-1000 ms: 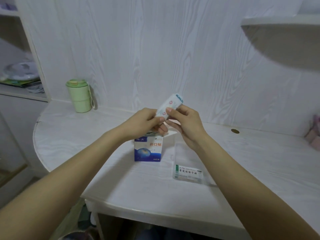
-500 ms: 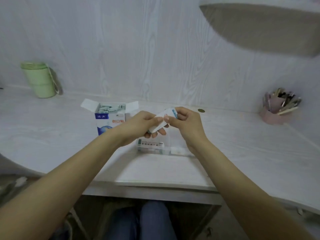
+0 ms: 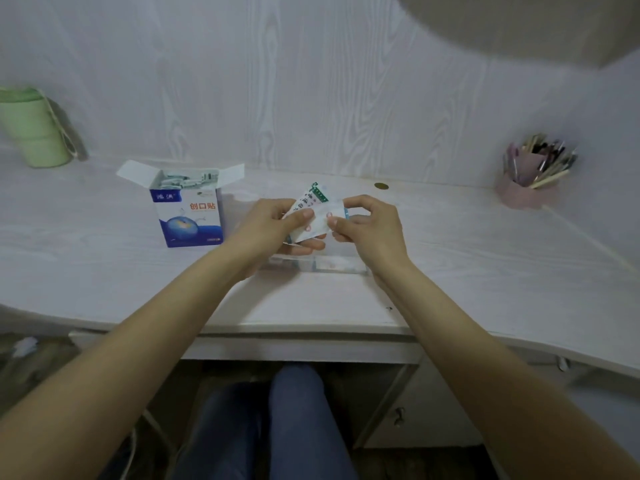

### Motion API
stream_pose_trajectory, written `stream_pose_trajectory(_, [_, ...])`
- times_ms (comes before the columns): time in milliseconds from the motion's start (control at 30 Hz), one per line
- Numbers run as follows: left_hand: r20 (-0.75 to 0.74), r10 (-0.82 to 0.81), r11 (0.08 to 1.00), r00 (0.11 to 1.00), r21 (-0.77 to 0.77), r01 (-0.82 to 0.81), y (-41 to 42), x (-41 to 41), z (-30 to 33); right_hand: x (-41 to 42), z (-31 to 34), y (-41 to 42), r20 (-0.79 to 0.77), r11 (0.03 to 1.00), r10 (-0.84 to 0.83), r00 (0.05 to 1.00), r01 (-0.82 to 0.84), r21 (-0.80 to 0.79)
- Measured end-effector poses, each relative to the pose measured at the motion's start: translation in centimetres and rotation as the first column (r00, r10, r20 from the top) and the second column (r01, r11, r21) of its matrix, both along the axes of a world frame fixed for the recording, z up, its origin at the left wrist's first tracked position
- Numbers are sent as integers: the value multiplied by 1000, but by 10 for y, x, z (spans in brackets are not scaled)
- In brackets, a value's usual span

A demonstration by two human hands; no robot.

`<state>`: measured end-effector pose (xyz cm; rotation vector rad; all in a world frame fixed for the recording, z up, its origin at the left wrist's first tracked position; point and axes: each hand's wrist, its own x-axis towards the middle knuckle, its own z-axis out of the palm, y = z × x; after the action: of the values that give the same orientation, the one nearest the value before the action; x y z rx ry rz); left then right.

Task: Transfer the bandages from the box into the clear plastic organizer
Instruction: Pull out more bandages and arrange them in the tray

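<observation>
The blue and white bandage box (image 3: 188, 216) stands open on the desk, flaps spread, with wrapped bandages showing inside. Right of it, my left hand (image 3: 273, 226) and my right hand (image 3: 367, 226) hold a small bundle of wrapped bandages (image 3: 317, 216) between them, fanned apart; one with a green printed end sticks up behind. My left thumb pinches the bundle's left part, my right thumb and finger pinch its right edge. The clear plastic organizer (image 3: 322, 265) lies on the desk directly under my hands, mostly hidden by them.
A green lidded cup (image 3: 33, 128) stands at the far left against the wall. A pink holder full of pens (image 3: 530, 174) sits at the back right. A small brass disc (image 3: 381, 185) is set in the desk behind my hands. My knees show beneath the desk edge.
The camera has swung right and down, so the box now appears left of my hands. My hands came lower over the organizer, and the bandages have been fanned apart.
</observation>
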<state>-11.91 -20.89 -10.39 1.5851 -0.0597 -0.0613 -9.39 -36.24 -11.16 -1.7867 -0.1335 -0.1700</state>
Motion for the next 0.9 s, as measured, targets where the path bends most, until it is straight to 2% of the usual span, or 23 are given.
stream_pose_trajectory(267, [46, 130, 991, 990, 22, -132, 13, 6, -8, 7, -7, -22, -72, 984, -32, 997, 19, -174])
stream_pose_trajectory(433, [81, 132, 988, 988, 74, -138, 12, 11, -5, 13, -10, -23, 43, 934, -116, 992, 124, -335])
stream_pose_trajectory(500, [93, 124, 988, 988, 79, -131, 9, 12, -5, 15, -12, -22, 73, 883, -113, 991, 134, -450])
stream_pose_trajectory(600, [90, 115, 990, 989, 75, -122, 6, 12, -5, 17, -13, -20, 29, 771, -89, 996, 87, -631])
stream_pose_trajectory(767, [87, 111, 989, 990, 87, -118, 5, 13, -6, 18, -9, -15, 28, 662, -40, 999, 47, -748])
stream_pose_trajectory(900, [77, 110, 990, 991, 85, -117, 3, 15, -8, 21, -7, -12, 31, 528, 49, 998, 1, -849])
